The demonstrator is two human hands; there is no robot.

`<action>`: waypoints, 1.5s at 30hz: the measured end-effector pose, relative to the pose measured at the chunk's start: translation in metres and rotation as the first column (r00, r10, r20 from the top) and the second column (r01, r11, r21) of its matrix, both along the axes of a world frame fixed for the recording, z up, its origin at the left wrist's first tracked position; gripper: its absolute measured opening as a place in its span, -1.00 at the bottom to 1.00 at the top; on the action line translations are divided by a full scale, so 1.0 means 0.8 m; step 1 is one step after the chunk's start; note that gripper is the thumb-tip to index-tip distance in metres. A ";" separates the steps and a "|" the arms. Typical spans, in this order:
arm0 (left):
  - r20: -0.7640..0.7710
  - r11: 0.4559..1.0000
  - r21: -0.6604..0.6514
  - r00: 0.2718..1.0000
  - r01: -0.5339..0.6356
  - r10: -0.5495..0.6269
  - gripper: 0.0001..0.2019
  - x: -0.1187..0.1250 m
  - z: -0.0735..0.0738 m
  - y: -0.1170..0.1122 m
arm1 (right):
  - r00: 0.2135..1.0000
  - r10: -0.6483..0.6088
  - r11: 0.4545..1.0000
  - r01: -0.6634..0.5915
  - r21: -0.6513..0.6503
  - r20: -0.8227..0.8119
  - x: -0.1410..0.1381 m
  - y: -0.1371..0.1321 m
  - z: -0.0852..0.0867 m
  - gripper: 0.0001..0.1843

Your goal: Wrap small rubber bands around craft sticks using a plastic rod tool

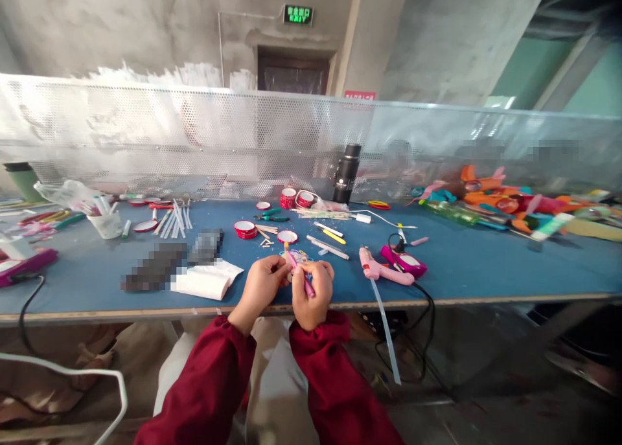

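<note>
Above the table's front edge my two hands meet. My right hand (313, 294) is wrapped round a pink pen-like stick (308, 285), slanted with its far end up and to the left. My left hand (262, 282) is closed in a pinch against the side of the stick; whether it grips the stick or something smaller is hidden by the fingers. Just beyond the fingertips lies a small pile of coloured loops (302, 256), partly covered by my hands. Behind it sits a red-rimmed round lid (287, 237).
A pink glue gun (383, 270) with a long glue stick lies at right by a purple device (405, 262). White paper (207, 280) lies at left. Further back stand a black thermos (346, 174) and a cup of sticks (105, 225). Orange pieces (500, 199) are heaped far right.
</note>
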State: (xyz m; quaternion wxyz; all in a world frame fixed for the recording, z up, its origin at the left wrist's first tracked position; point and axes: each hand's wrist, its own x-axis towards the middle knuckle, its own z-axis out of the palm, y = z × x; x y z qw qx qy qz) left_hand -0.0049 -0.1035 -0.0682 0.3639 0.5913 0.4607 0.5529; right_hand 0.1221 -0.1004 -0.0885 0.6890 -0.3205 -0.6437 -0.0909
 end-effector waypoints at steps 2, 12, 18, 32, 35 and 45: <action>-0.004 1.000 0.006 1.000 -0.005 0.005 -0.69 0.000 -0.001 0.002 | 1.000 0.006 1.000 -0.006 0.005 0.001 0.000 0.001 0.001 -0.88; -0.045 0.999 0.049 0.999 -0.010 0.012 -0.67 0.001 -0.004 0.004 | 1.000 0.004 1.000 -0.005 0.026 0.019 0.000 0.005 0.001 -0.88; -0.051 0.999 0.045 0.999 0.000 0.003 -0.68 0.001 -0.004 0.004 | 0.999 -0.035 0.999 0.035 0.023 0.015 -0.003 0.004 0.001 -0.89; -0.057 0.995 0.073 0.996 0.067 -0.063 -0.69 0.000 -0.003 0.005 | 0.997 -0.077 0.997 0.078 0.029 -0.013 -0.004 0.004 0.004 -0.90; -0.030 0.994 0.070 0.996 0.087 -0.086 -0.70 0.000 -0.004 0.007 | 0.997 -0.079 0.997 0.079 0.017 -0.023 -0.005 0.004 0.004 -0.87; 0.004 0.991 0.000 0.991 0.134 -0.134 -0.73 -0.001 -0.004 0.009 | 0.996 -0.067 0.996 0.063 -0.063 -0.060 -0.006 0.003 0.004 -0.83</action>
